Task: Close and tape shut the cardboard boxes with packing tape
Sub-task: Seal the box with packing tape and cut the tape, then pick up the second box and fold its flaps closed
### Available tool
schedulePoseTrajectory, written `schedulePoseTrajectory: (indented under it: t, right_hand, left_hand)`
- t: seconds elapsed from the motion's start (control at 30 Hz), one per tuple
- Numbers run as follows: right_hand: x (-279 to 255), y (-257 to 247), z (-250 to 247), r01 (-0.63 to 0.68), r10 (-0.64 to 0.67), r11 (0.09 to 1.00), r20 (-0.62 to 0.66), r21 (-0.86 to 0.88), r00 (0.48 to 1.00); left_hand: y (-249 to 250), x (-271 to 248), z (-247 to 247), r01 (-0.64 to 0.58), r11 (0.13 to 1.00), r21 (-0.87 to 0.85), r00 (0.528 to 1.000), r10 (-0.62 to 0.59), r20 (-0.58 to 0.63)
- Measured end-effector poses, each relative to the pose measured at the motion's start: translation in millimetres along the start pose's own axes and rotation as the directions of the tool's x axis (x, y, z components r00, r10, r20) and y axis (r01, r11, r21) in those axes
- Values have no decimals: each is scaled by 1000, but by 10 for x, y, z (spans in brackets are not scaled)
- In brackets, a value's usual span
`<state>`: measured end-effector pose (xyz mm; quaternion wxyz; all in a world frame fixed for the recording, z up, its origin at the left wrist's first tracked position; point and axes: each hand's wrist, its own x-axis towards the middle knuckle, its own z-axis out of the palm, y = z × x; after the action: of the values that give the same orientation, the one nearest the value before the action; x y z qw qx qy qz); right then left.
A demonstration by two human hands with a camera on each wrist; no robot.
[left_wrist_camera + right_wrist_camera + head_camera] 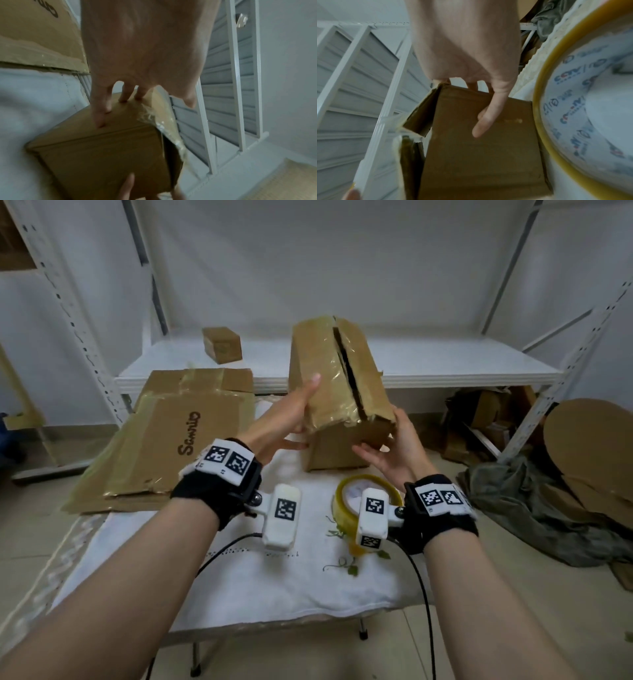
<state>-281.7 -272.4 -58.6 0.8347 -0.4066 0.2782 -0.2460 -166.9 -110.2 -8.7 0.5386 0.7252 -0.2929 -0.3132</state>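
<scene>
We steady a worn cardboard box (337,392) on the cloth-covered bench (239,577), its top flaps not yet sealed.

Our left hand (286,419) cups the box's crinkled, tape-glossed side, thumb on top; our right hand (394,446) wraps the frayed near corner. A dark slit gapes between the flaps, between our hands. The yellow-edged packing tape roll (352,501) lies flat just under our right wrist. We judge the next move: press flaps flush, then free one hand for tape.

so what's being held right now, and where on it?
The cardboard box, tilted up between both hands: left hand on its left side and taped top flap, right hand at the near right corner.
</scene>
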Motion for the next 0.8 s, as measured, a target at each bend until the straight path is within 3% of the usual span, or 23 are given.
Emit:
schedulePoseTrajectory:
  t: [0.17, 0.33, 0.47, 0.63, 0.8]
  right_hand:
    - [140, 68, 32, 72, -66, 985, -44, 155, 997]
    - [107, 133, 127, 64, -66, 996, -40, -60, 997]
    - [75, 139, 135, 43, -56, 992, -109, -118, 992]
    - [-23, 103, 160, 42, -79, 990, -276, -136, 958]
    - [-124, 186, 281, -41, 3, 985, -219, -167, 976]
  left_hand:
    - [-171, 186, 115, -112, 994, -15, 991, 110, -72]
    - [-407, 281, 81, -99, 995, 26, 991, 101, -85]
    - [-553, 200, 31, -24, 1000, 16, 997, 25, -70]
    - [-664, 7, -177, 33, 999, -10, 985, -35, -167]
    - [-712, -349, -497, -24, 999, -36, 952, 12, -305]
